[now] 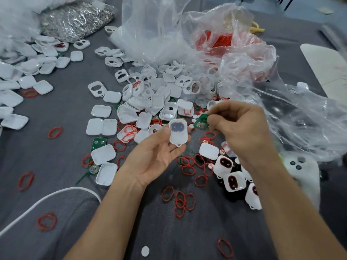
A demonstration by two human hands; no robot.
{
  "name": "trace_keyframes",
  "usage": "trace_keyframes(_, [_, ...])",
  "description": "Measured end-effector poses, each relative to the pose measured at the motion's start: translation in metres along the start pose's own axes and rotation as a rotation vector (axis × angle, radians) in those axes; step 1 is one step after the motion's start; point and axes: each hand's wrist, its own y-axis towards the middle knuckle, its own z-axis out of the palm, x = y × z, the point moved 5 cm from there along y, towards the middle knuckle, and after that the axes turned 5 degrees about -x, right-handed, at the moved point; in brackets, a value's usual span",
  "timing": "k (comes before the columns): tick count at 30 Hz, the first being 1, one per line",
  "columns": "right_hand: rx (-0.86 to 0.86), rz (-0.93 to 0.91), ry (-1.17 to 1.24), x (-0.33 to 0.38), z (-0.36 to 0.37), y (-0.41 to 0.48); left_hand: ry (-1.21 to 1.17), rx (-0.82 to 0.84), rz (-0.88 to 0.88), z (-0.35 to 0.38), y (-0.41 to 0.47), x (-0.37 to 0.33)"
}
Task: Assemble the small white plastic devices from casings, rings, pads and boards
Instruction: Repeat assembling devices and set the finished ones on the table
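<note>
Left hand (159,152) palm up above the surface (65,212), grip pinching a casing (178,132). Right hand (242,126) knuckles up, grip pinching a board (201,122) just beside it.

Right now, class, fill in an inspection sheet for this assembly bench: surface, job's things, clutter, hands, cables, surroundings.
Surface: grey cloth, strewn with loose parts.
Job's things: white casings heaped mid-table; red rings scattered; assembled units piled by the right forearm.
Clutter: crumpled clear plastic bags; bag of metal clips.
Hands: left hand holds a casing; right hand pinches a green board beside it.
Cables: white cord at near left.
Surroundings: pale panel at far right.
</note>
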Motion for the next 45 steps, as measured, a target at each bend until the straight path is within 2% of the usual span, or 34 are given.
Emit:
trace_keyframes(3, [0.191, 0.012, 0.056, 0.015, 0.013, -0.002, 0.029, 0.052, -0.001, 0.004, -0.001, 0.001])
trace_keyframes(6, [0.262, -0.011, -0.043, 0.02, 0.028, -0.006, 0.043, 0.061, -0.005, 0.005, -0.001, 0.002])
trace_keyframes(11, [0.217, -0.063, -0.183, 0.021, 0.035, -0.009, 0.056, 0.006, -0.009, 0.002, 0.0, 0.003])
trace_keyframes(24, [0.103, -0.107, -0.332, 0.019, 0.037, -0.01, 0.057, 0.04, -0.027, 0.003, 0.002, 0.004])
trace_keyframes(35, [-0.079, -0.335, -0.504, 0.023, 0.041, -0.025, 0.052, 0.042, -0.025, 0.003, 0.003, 0.005])
trace_keyframes(40, [-0.147, -0.337, -0.441, 0.016, 0.038, -0.03, 0.045, 0.066, -0.038, 0.006, 0.001, 0.006])
trace_keyframes(45, [-0.203, -0.187, -0.225, 0.001, 0.031, -0.031, 0.054, 0.094, -0.034, 0.008, -0.001, 0.004])
